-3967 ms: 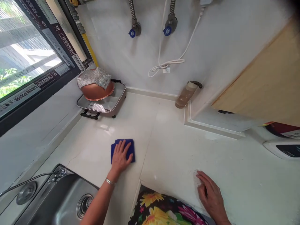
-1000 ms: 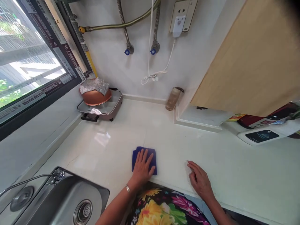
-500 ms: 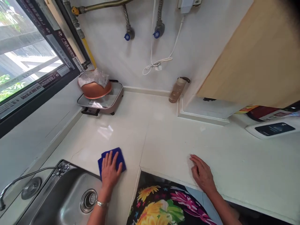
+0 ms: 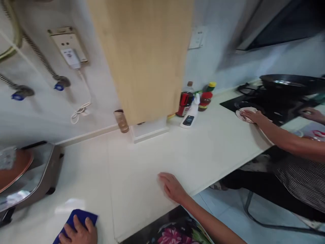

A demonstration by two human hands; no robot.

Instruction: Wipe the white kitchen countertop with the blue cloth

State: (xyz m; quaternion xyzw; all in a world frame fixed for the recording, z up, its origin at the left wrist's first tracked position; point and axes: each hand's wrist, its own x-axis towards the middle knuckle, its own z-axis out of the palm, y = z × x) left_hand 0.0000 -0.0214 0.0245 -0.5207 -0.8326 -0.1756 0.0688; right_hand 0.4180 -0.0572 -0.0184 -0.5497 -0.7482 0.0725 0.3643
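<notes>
At the lower left my left hand lies with spread fingers on top of a folded blue cloth, pressing it onto the white countertop. Part of that hand is cut off by the bottom edge of the picture. My right hand rests near the counter's front edge, fingers loosely extended and slightly blurred, holding nothing that I can see. Left of the blue cloth stands an electric pan with a glass lid, and a copper-coloured pot on top.
A brown-tinted bottle stands by the wall corner under a wooden cabinet. Further right are a white spray bottle and sauce bottles. A co-worker's hand presses a pale cloth beside the stove, which bears a wok.
The view has swung to the right, bringing the stove and a co-worker into sight while the sink has left the picture. My left hand stays on the blue cloth.
</notes>
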